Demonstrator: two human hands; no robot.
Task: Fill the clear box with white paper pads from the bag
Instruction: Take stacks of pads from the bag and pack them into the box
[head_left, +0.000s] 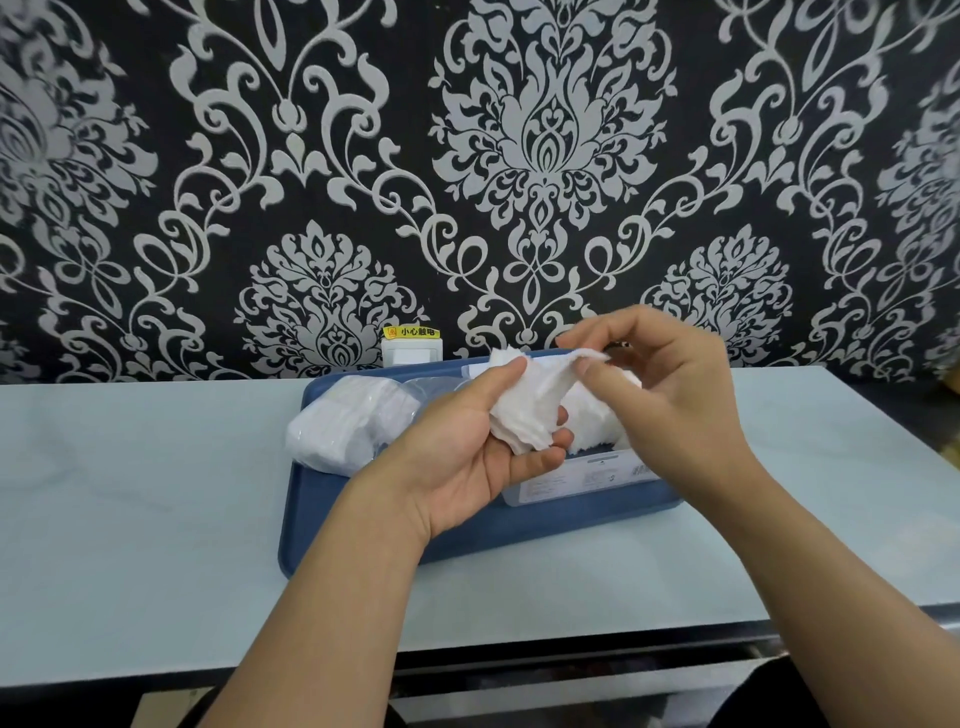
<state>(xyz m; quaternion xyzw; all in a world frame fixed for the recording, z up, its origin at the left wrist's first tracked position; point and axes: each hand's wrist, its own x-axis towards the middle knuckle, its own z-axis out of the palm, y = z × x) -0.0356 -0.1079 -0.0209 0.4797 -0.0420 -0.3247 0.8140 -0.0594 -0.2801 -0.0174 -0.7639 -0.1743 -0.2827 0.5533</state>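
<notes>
Left hand: palm up above the blue tray, fingers curled around a small stack of white paper pads.
Right hand: thumb and forefinger pinched on the top pad's corner, peeling it off the stack.
Bag: clear plastic, still plump with pads, on the tray just beyond the left hand's thumb side.
Clear box: beneath the right hand, already holding white pads.
Worktop: pale blue, carrying the tray.
Risk: the thin pads cling together; a sharp pull could drag several loose, dropping them onto the tray instead of the box.
</notes>
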